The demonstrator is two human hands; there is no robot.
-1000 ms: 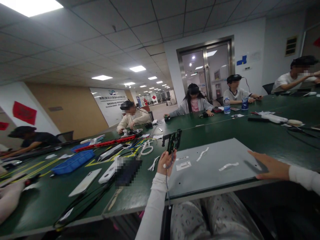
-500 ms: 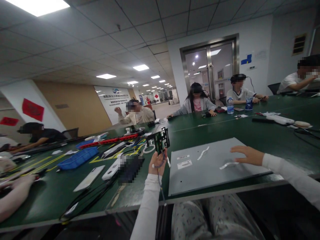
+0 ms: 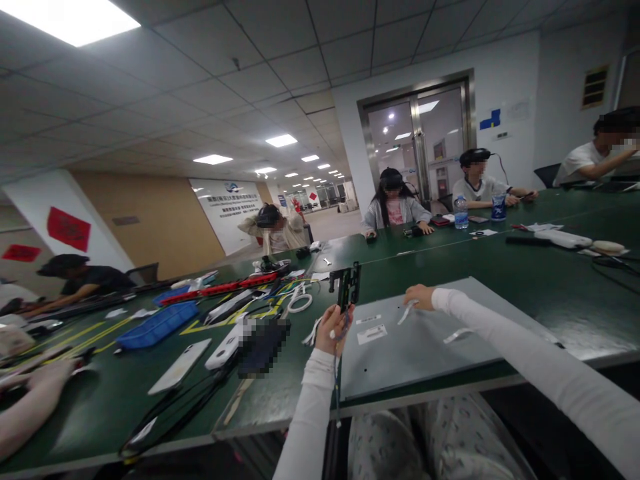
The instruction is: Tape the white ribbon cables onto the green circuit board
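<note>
Upright in my left hand (image 3: 331, 330) is a black bracket with a circuit board (image 3: 346, 287), gripped near its lower end by closed fingers. A thin cable (image 3: 337, 387) dangles from it past the wrist. Over the far part of a grey flat panel (image 3: 390, 367), my right hand (image 3: 421, 297) has its fingers closed at the upper end of a white strip (image 3: 407, 312); the fingertips are small and partly hidden. A second white strip (image 3: 457, 335) lies on the panel, nearer to my right forearm. White labels (image 3: 372, 334) are stuck at the panel's left side.
Left of me are a white phone (image 3: 181, 365), a white power strip (image 3: 225, 343), a blue tray (image 3: 159, 325) and a white cable coil (image 3: 300, 301). A co-worker's arm (image 3: 35, 407) rests at far left. Across the table stands a water bottle (image 3: 461, 212).
My right hand has moved left across the panel, from the nearer strip to the farther one. My left hand has shifted right with the bracket, which has turned. A co-worker opposite has raised both arms.
</note>
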